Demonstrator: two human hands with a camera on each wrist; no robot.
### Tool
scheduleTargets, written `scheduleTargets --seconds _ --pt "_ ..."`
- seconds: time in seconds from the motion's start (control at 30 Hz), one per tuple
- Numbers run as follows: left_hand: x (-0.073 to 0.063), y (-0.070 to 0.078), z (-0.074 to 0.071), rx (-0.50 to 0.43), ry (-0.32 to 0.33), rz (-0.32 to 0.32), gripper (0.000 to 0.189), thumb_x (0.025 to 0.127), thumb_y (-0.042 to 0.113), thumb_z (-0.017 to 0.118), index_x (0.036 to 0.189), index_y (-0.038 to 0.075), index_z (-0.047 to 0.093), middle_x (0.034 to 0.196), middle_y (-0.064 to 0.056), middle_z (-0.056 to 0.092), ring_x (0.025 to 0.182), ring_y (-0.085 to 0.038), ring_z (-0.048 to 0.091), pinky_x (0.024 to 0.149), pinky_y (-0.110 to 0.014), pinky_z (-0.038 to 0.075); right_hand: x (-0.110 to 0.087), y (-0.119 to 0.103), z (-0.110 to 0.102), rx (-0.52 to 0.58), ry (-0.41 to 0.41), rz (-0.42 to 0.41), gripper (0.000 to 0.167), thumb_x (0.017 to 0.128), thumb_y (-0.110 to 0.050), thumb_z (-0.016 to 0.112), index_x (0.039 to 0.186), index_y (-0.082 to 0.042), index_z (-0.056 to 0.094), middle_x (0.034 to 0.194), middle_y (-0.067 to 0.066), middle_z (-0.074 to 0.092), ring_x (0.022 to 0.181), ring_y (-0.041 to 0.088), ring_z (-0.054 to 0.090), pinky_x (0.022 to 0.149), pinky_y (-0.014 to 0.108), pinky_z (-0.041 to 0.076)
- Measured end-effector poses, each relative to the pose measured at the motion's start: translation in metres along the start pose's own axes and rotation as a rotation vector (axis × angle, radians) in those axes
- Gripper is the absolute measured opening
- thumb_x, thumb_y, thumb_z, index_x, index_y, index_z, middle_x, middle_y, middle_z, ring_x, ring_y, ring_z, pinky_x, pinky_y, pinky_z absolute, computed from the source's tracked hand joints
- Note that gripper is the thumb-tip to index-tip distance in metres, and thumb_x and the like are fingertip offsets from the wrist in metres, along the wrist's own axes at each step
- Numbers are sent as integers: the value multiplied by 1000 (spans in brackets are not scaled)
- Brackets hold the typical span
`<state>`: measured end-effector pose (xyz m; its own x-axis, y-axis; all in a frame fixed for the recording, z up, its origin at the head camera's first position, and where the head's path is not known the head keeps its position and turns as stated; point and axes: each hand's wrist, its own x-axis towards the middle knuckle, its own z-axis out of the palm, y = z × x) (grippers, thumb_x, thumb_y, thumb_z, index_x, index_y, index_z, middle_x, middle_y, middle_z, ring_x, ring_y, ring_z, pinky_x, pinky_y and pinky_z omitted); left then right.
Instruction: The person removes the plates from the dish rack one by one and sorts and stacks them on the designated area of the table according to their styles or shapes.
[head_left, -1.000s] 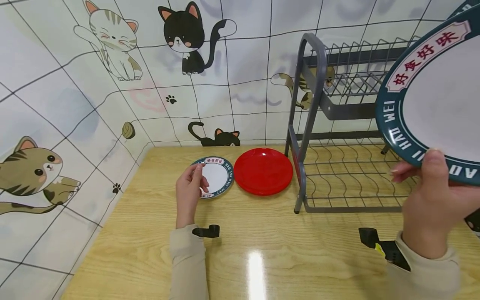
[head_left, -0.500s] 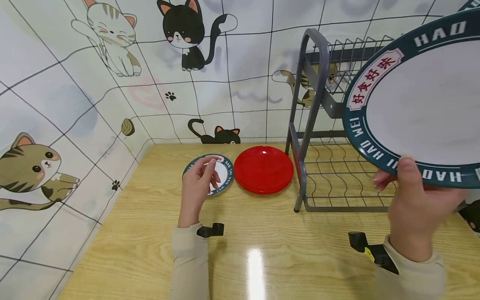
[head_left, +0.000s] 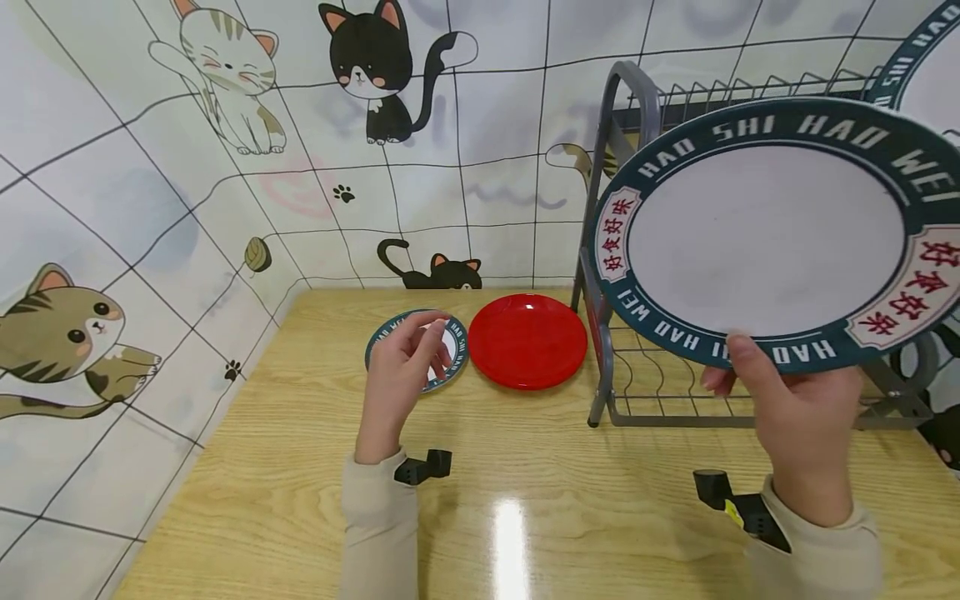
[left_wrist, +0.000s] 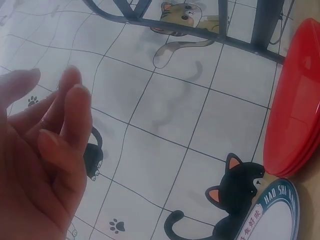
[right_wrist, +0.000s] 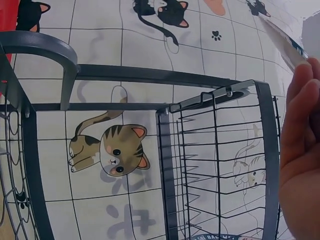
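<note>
My right hand (head_left: pixel 806 425) grips a large white plate (head_left: pixel 765 242) with a dark green lettered rim, thumb on its face and fingers behind. The plate hangs tilted in front of the dish rack (head_left: pixel 633 108), hiding much of it. In the right wrist view the hand (right_wrist: pixel 302 165) shows at the right edge, with the plate partly seen edge-on. My left hand (head_left: pixel 401 375) hovers loosely curled over a small green-rimmed plate (head_left: pixel 455 346), holding nothing. Beside that plate sits a stack of red plates (head_left: pixel 527 342); its layered edges show in the left wrist view.
Another green-rimmed plate (head_left: pixel 930 75) shows at the upper right, behind the held one. The grey two-tier rack stands on the wooden table (head_left: pixel 570 500), right of the red stack. A tiled wall (head_left: pixel 495 125) with cat drawings closes off the back and left.
My right hand has carried the large plate leftward and turned it, so its whole face now overlaps the rack. My left hand has shifted slightly right over the small plate.
</note>
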<state>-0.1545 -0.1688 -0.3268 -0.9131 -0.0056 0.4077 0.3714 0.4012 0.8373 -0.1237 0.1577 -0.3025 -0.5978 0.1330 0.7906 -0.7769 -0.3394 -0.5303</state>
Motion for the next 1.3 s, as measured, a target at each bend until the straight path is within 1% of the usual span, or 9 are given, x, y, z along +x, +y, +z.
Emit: scheduleTargets --seconds 0.17,0.27,0.37,0.53,0.63,0.8,0.93,1.07,1.3 --pt "-1 7 1 13 -52 33 24 93 24 49 109 11 59 66 -9 60 56 -23 57 46 -28 42 -1 1 -1 -140 -95 34 28 76 21 48 103 21 44 69 17 61 52 16 57 50 19 47" --pt "-2 10 3 24 -88 55 25 92 23 49 111 8 58 68 -9 60 58 -23 57 47 -28 43 -3 1 -2 -244 -121 58 25 77 20 48 102 20 45 65 13 60 52 13 56 52 17 46" --pt "-3 11 4 19 -124 81 25 92 22 50 111 8 58 68 -9 60 57 -23 57 47 -27 43 -6 1 -4 -346 -138 82 27 78 18 50 105 19 46 67 11 60 52 12 55 54 16 46" --pt "1 -9 9 41 -145 98 25 92 29 50 110 15 58 67 0 59 55 -15 56 46 -28 41 -8 0 -9 -612 -169 47 25 80 12 54 104 17 49 70 3 62 51 6 52 54 12 44" --pt "4 -19 11 46 -150 95 26 91 34 50 110 19 58 67 5 59 55 -11 55 45 -29 41 -8 0 -11 -719 -182 28 22 81 10 55 102 15 52 70 -2 60 51 3 49 54 10 42" --pt "3 -21 12 38 -155 108 28 90 40 49 110 24 58 68 7 58 55 -10 55 48 -30 43 -9 1 -11 -748 -197 49 21 81 10 55 102 14 54 75 -5 60 53 2 47 53 9 41" --pt "1 -17 12 45 -160 107 27 88 43 50 109 29 58 68 8 59 55 -9 56 48 -29 43 -9 1 -10 -770 -204 56 24 81 9 55 106 12 54 77 -5 61 53 2 47 51 10 40" --pt "-1 -11 14 47 -179 114 29 87 43 52 111 28 58 68 8 59 56 -8 56 46 -28 41 -9 2 -9 -783 -245 59 27 82 9 55 109 10 55 81 -7 62 54 2 47 49 11 40" --pt "-3 0 18 -12 -222 185 35 88 35 55 120 23 53 69 5 59 55 -8 55 44 -27 40 -7 3 -7 -744 -311 50 26 84 9 53 110 9 55 82 -3 63 56 3 48 41 17 35"
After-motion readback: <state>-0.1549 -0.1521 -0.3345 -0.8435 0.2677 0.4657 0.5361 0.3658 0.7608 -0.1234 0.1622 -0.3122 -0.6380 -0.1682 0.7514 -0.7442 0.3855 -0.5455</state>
